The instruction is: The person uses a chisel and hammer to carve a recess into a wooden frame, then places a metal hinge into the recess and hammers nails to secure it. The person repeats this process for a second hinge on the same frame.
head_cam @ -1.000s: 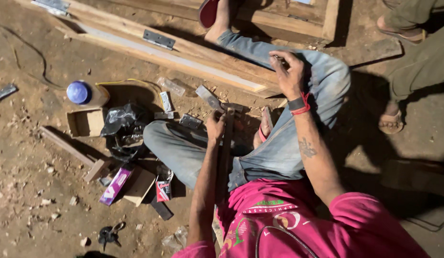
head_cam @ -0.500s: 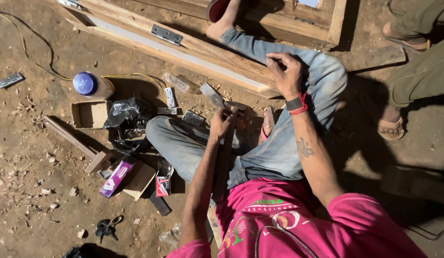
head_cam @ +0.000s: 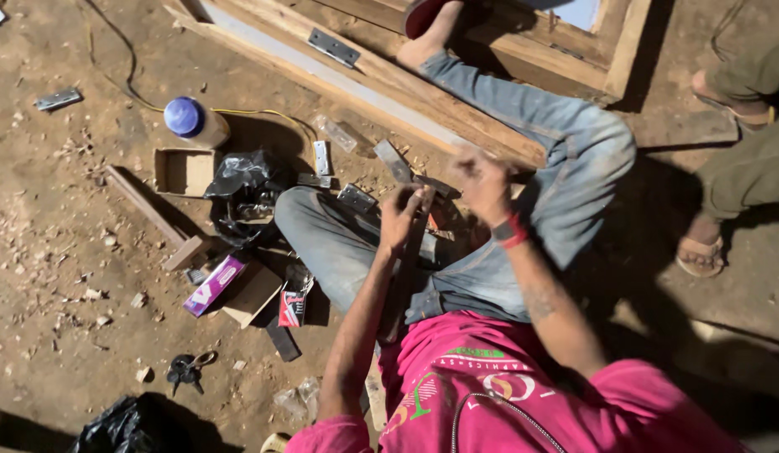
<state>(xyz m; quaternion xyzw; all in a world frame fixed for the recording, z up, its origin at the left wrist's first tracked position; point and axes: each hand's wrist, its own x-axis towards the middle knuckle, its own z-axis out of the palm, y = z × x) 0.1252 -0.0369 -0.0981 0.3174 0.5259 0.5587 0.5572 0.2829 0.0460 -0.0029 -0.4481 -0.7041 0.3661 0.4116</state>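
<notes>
- Bare dirt floor (head_cam: 62,252), reddish-brown, strewn with wood chips and small stones.
- Long wooden frame (head_cam: 490,59) lying flat across the top, metal hinge (head_cam: 333,47) on it.
- Yellow cable (head_cam: 263,113) running over the dirt.
- Black plastic bag (head_cam: 125,426) at the bottom edge.
- Warm light from the left, deep shadow on the right.

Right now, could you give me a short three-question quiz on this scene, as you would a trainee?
1. True or false: the left hand and the right hand are raised close together above the lap.
2. What colour is the cap of the bottle lying on the dirt?
3. The metal hinge sits on: A) the wooden frame, B) the cardboard box.

Key: 1 true; 2 blue; 3 A.
</notes>
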